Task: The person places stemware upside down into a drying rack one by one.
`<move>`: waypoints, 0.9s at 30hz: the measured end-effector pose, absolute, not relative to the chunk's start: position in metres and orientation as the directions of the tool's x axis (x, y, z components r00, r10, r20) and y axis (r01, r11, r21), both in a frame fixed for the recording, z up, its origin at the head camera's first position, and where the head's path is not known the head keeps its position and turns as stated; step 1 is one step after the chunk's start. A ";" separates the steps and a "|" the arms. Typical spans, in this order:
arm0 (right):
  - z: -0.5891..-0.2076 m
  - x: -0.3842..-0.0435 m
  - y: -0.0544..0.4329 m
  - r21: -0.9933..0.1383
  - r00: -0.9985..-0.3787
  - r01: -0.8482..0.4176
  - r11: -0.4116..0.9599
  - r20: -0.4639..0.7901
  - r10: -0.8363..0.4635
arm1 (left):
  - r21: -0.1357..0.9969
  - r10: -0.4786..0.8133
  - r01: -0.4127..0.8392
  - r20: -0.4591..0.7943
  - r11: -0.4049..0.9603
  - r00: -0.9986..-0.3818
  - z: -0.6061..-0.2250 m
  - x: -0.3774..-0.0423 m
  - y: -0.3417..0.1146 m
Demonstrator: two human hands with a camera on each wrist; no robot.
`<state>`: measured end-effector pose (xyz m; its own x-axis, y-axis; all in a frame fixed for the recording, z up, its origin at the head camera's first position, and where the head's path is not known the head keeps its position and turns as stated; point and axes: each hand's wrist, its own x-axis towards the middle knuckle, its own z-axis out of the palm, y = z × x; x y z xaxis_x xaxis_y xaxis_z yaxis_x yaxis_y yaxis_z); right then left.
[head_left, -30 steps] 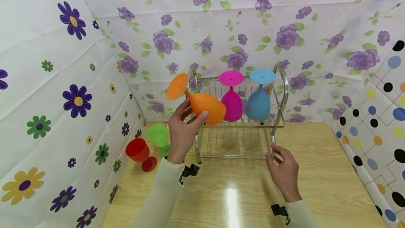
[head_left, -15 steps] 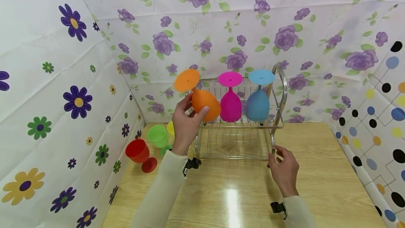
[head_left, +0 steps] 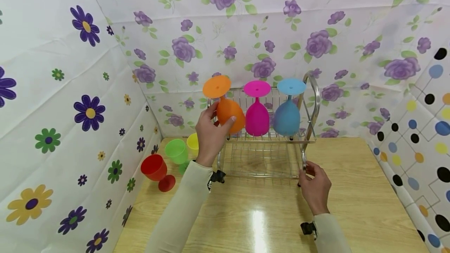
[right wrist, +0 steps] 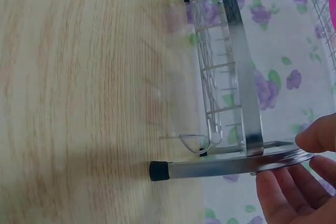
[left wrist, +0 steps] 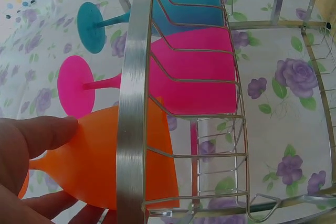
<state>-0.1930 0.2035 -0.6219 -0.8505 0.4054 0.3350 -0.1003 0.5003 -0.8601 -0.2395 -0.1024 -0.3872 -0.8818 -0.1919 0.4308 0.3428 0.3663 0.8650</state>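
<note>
My left hand (head_left: 212, 136) grips an orange plastic goblet (head_left: 230, 113) by its bowl, thumb in front. The goblet is upside down with a slight tilt, its foot up and its rim inside the upper tier of a metal dish rack (head_left: 270, 141). To its right stand a magenta goblet (head_left: 257, 118) and a blue goblet (head_left: 287, 118), both upside down in that tier. My right hand (head_left: 316, 187) holds the rack's lower right leg; in the right wrist view the thumb and fingers (right wrist: 286, 195) lie on either side of the metal leg (right wrist: 226, 167).
A red goblet (head_left: 154, 168), a green goblet (head_left: 177, 151) and a partly hidden yellow goblet (head_left: 193, 142) are on the wooden table (head_left: 239, 221), left of the rack. Floral cloth (head_left: 260, 30) hangs behind. The lower rack tier (head_left: 260, 159) shows bare wires.
My left hand has moved the orange goblet rightward and turned it more upright, foot up, down into the upper tier. My right hand stays at the rack leg.
</note>
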 end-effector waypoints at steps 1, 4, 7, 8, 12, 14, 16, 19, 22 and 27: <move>-0.622 -0.194 0.204 -0.859 -0.850 -0.095 0.503 0.333 0.409 | 0.860 -0.192 0.341 0.433 0.379 -0.881 -0.387 -0.241 -0.101; -0.623 -0.195 0.205 -0.856 -0.847 -0.087 0.510 0.333 0.414 | 0.850 -0.193 0.323 0.430 0.416 -0.882 -0.388 -0.243 -0.098; -0.623 -0.196 0.206 -0.852 -0.846 -0.089 0.516 0.338 0.412 | 0.836 -0.189 0.295 0.418 0.462 -0.889 -0.389 -0.247 -0.096; -0.624 -0.196 0.206 -0.851 -0.846 -0.090 0.518 0.340 0.411 | 0.830 -0.185 0.286 0.414 0.478 -0.891 -0.390 -0.248 -0.095; -0.624 -0.197 0.207 -0.843 -0.843 -0.098 0.529 0.353 0.405 | 0.783 -0.162 0.251 0.406 0.569 -0.899 -0.390 -0.253 -0.094; -0.624 -0.197 0.207 -0.839 -0.841 -0.103 0.534 0.360 0.403 | 0.759 -0.147 0.237 0.399 0.606 -0.905 -0.389 -0.255 -0.093; -0.624 -0.197 0.207 -0.837 -0.840 -0.109 0.536 0.366 0.401 | 0.743 -0.135 0.223 0.388 0.631 -0.912 -0.388 -0.256 -0.092; -0.623 -0.197 0.207 -0.836 -0.838 -0.114 0.536 0.370 0.400 | 0.728 -0.119 0.206 0.368 0.653 -0.922 -0.386 -0.259 -0.092; -0.623 -0.197 0.206 -0.836 -0.837 -0.114 0.537 0.373 0.402 | 0.707 -0.102 0.195 0.355 0.680 -0.929 -0.385 -0.261 -0.091; -0.623 -0.196 0.205 -0.834 -0.837 -0.106 0.542 0.369 0.404 | 0.681 -0.085 0.183 0.340 0.709 -0.936 -0.385 -0.264 -0.091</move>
<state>-0.1962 0.2050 -0.6234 -0.8371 0.4040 0.3688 -0.1059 0.5417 -0.8338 -0.2636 -0.0906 -0.3852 -0.9365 -0.0853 0.3402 0.1828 0.7091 0.6810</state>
